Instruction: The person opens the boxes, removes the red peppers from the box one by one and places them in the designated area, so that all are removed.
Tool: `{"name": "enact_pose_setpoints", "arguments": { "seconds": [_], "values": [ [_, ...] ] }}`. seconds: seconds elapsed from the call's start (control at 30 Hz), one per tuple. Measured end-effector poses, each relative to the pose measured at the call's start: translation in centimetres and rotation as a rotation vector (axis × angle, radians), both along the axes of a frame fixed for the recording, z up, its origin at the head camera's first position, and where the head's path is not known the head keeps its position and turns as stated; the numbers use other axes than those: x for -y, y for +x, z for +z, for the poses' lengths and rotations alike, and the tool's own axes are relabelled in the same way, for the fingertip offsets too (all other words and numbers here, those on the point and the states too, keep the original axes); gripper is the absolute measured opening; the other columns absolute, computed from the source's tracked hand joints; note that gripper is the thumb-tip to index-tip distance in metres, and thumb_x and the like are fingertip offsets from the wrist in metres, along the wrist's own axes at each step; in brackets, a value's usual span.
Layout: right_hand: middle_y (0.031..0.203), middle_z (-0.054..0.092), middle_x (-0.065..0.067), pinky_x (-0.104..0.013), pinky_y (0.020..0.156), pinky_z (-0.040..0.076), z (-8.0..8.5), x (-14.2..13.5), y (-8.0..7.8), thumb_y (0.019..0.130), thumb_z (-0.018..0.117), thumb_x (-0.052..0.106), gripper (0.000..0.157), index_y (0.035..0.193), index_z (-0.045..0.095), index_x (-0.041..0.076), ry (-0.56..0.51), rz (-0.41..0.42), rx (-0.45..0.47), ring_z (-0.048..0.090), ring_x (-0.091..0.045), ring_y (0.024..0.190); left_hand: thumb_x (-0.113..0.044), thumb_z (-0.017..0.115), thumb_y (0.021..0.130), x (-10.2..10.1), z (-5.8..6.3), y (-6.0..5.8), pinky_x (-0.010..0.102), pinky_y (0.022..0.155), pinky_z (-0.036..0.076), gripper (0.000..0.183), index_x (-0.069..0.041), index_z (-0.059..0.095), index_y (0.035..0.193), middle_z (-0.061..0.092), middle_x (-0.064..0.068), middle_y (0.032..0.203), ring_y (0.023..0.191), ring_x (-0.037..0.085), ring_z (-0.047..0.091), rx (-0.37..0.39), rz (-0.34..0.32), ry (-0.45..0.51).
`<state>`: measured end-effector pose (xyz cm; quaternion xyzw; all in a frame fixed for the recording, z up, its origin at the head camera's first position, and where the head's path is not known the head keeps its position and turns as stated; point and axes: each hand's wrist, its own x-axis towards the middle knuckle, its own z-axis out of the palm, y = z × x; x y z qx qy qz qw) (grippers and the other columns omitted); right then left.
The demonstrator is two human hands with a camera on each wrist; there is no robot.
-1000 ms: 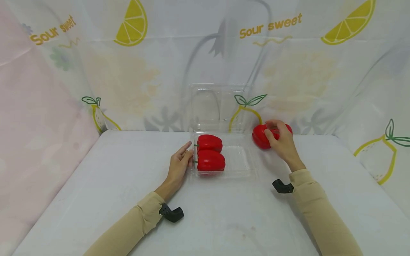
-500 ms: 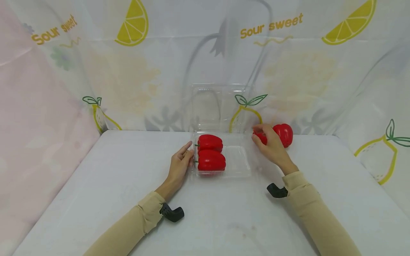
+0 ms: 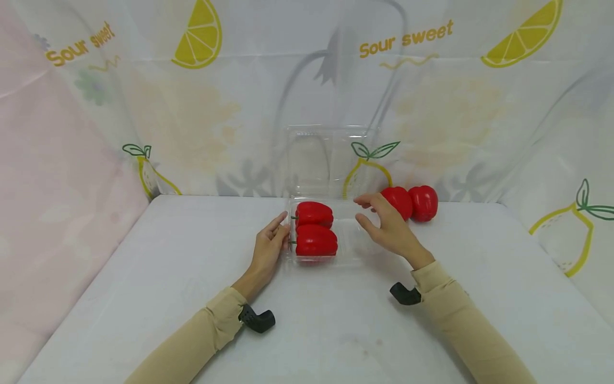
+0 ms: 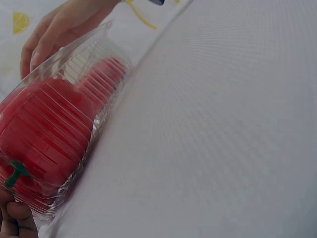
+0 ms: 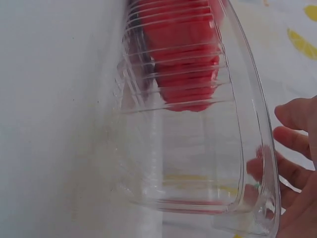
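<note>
A clear box (image 3: 356, 241) sits midway along the counter's (image 3: 331, 330) back edge, two red peppers (image 3: 316, 242) in its left half. The left hand (image 3: 265, 255) touches its left wall; whether it grips, I cannot tell. The right hand (image 3: 389, 228), released with fingers parted, is at its right rim. Two more peppers (image 3: 425, 204) lie by that edge, toward its right corner.

Left print (image 3: 82, 47): orange "Sour sweet", backdrop cloth (image 3: 259, 96), above far-left corner of bench (image 3: 312, 325)
Right print (image 3: 406, 39): orange "Sour sweet", same cloth, above far edge
</note>
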<state>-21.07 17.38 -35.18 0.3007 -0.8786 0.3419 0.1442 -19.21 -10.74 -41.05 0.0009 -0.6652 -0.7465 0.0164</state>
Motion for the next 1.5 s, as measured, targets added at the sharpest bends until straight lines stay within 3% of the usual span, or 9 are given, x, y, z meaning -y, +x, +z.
{"name": "enact_pose_setpoints", "arguments": {
  "seconds": [0.43, 0.67, 0.9, 1.07, 1.2, 1.5],
  "values": [
    [0.123, 0.053, -0.003, -0.047, 0.092, 0.048, -0.5, 2.0, 0.9, 0.089, 0.064, 0.018, 0.041, 0.127, 0.050, 0.011, 0.012, 0.073, 0.070, 0.051, -0.020, 0.111, -0.018, 0.052, 0.096, 0.0, -0.1, 0.1, 0.015, 0.061, 0.041, 0.044, -0.014, 0.046, 0.140, 0.047, -0.006, 0.066, 0.060, 0.006, 0.044, -0.006, 0.008, -0.019],
    [0.124, 0.054, -0.002, -0.048, 0.092, 0.048, -0.7, 3.0, 1.2, 0.089, 0.064, 0.018, 0.043, 0.128, 0.050, 0.010, 0.015, 0.122, 0.105, 0.053, -0.025, 0.112, -0.018, 0.053, 0.096, 0.0, -0.1, 0.0, 0.015, 0.061, 0.041, 0.045, -0.013, 0.046, 0.140, 0.047, -0.006, 0.065, 0.060, 0.006, 0.045, -0.009, 0.010, -0.029],
    [0.124, 0.054, -0.008, -0.047, 0.090, 0.049, -0.6, 4.0, 1.9, 0.088, 0.065, 0.020, 0.044, 0.128, 0.050, 0.009, 0.020, 0.178, 0.138, 0.053, -0.026, 0.112, -0.018, 0.052, 0.096, 0.1, 0.0, 0.2, 0.015, 0.062, 0.041, 0.043, -0.014, 0.047, 0.139, 0.046, -0.006, 0.066, 0.060, 0.006, 0.045, -0.007, 0.011, -0.040],
    [0.123, 0.053, -0.004, -0.046, 0.092, 0.050, -0.9, 4.4, 2.1, 0.089, 0.065, 0.026, 0.045, 0.130, 0.050, 0.014, 0.031, 0.195, 0.122, 0.053, -0.027, 0.113, -0.018, 0.052, 0.096, 0.2, 0.1, 0.2, 0.015, 0.062, 0.041, 0.044, -0.015, 0.046, 0.140, 0.047, -0.006, 0.066, 0.061, 0.006, 0.045, 0.008, 0.003, -0.040],
    [0.126, 0.050, 0.001, -0.040, 0.094, 0.050, -1.1, 4.8, 2.4, 0.088, 0.065, 0.030, 0.048, 0.131, 0.049, 0.017, 0.062, 0.195, 0.092, 0.050, -0.019, 0.116, -0.019, 0.052, 0.097, 0.1, 0.2, 0.2, 0.015, 0.062, 0.041, 0.045, -0.016, 0.045, 0.141, 0.047, -0.005, 0.067, 0.061, 0.007, 0.045, 0.025, 0.001, -0.031],
    [0.130, 0.048, 0.001, -0.035, 0.095, 0.050, -1.2, 5.8, 2.8, 0.087, 0.066, 0.034, 0.050, 0.132, 0.049, 0.018, 0.124, 0.174, 0.055, 0.047, -0.014, 0.120, -0.019, 0.052, 0.097, 0.0, 0.2, 0.2, 0.015, 0.062, 0.041, 0.046, -0.014, 0.043, 0.142, 0.047, -0.004, 0.066, 0.060, 0.009, 0.045, 0.015, 0.002, -0.032]
  ]
}}
